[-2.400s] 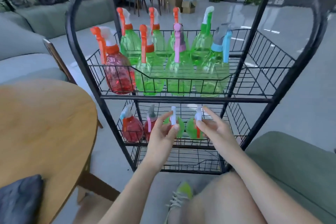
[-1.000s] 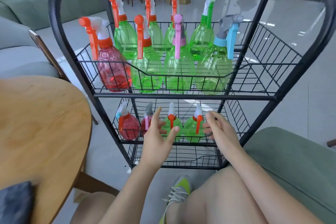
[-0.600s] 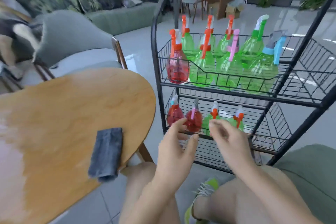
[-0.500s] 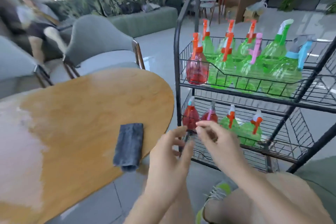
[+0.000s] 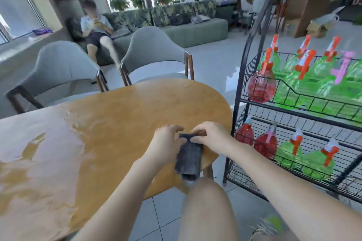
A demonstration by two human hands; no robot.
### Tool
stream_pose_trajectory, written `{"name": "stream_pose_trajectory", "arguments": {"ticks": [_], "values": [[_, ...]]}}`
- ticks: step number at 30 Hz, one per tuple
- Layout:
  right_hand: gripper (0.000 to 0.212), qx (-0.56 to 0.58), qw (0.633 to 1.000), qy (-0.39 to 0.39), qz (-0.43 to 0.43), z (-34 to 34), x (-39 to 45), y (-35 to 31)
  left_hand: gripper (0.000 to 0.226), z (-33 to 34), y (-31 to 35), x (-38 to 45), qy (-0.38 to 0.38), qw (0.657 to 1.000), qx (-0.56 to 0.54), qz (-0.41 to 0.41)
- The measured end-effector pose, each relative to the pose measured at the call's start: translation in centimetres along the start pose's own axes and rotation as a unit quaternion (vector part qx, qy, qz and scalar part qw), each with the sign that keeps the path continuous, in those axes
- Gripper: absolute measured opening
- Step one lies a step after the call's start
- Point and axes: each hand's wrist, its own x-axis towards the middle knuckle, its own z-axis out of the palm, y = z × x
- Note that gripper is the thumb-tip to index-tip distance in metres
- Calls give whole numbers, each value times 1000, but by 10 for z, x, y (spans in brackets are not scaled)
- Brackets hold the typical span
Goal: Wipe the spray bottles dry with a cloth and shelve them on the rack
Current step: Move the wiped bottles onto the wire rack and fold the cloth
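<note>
Worktop [image 5: 98,123]: round, wooden, with a bright glare patch on its left part. Two grey chairs [image 5: 64,68] stand behind it. Cloth [image 5: 189,155]: dark grey, folded, lying at the near right edge of the worktop, one end hanging over the rim. Left hand [image 5: 166,143]: fingers curled, gripping the cloth's left side. Right hand [image 5: 209,137]: thumb and fingers pinching the cloth's top edge. Rack [image 5: 240,84]: black wire, just right of the worktop. Spray bottles [image 5: 260,86]: red and green, upright on the upper and middle shelves; the upper row is blurred.
</note>
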Motion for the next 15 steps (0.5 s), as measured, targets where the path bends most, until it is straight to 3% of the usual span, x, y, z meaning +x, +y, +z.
{"name": "stream_pose_trajectory", "arguments": {"ticks": [2, 5, 15], "values": [[13, 35, 999, 24, -14, 1, -1, 0, 37, 2, 0, 12, -40, 998, 37, 23], [9, 39, 997, 51, -54, 3, -4, 1, 27, 3, -1, 16, -54, 996, 57, 50], [10, 70, 995, 40, -57, -2, -21, 6, 5, 6, 4, 3, 17, 996, -85, 9]]}}
